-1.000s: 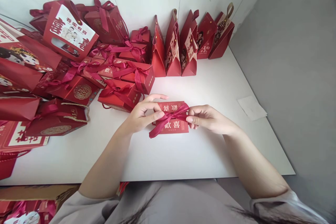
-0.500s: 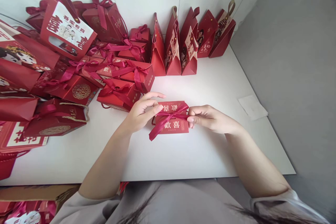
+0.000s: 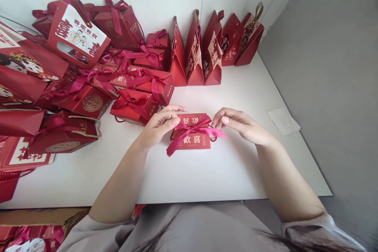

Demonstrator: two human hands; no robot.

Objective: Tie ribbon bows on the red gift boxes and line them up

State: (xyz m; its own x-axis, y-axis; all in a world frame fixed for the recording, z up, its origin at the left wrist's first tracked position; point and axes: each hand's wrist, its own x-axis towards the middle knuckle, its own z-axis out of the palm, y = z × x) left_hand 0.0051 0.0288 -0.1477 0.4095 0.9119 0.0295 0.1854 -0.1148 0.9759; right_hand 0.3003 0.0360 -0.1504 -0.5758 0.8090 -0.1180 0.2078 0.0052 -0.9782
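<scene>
A small red gift box (image 3: 193, 140) with gold characters lies on the white table (image 3: 206, 177) in front of me, tied with a dark pink ribbon (image 3: 197, 128). My left hand (image 3: 159, 126) rests at the box's left end, its fingers curled onto the ribbon there. To the right of the box hovers my right hand (image 3: 240, 126), fingers spread and loose. The ribbon's right tail (image 3: 218, 134) lies free on the table beneath those fingers.
Several red ribboned gift boxes (image 3: 141, 86) are heaped at the left. A row of red gift bags (image 3: 212, 51) stands against the back wall. A white paper slip (image 3: 283, 121) lies near the table's right edge. A cardboard box (image 3: 38, 220) sits at lower left.
My right hand has let go of the ribbon's right end and lifted slightly with fingers spread. The ribbon tail now lies on the table. The left hand stays at the box.
</scene>
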